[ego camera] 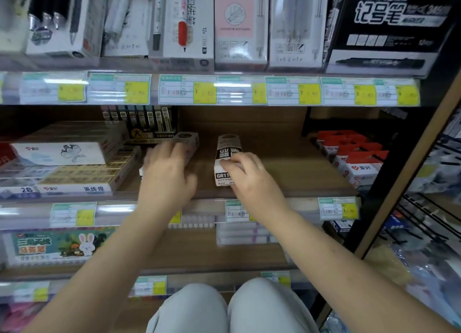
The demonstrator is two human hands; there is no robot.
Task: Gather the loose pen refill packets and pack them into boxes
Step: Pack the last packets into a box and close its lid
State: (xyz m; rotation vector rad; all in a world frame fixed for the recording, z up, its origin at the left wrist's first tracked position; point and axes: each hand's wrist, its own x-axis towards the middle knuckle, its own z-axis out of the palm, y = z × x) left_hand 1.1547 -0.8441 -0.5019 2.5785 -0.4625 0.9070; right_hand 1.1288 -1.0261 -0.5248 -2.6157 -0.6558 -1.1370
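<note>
Fingers (230, 167) of the right hand (245, 175) grip a refill box (225, 155); left hand (166, 173), blurred, spreads over another box (188, 139) beside it.

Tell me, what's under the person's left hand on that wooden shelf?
A pale box lies under the left hand, its far end poking out past the fingers. The hand covers the rest, so its label cannot be read.

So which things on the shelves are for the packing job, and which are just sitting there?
For the job:
- refill box under the right hand
- second box under the left hand
- black refill display box behind, probably

Just sitting there:
- eraser boxes
- red-topped packets
- marker box
- rabbit box
</note>
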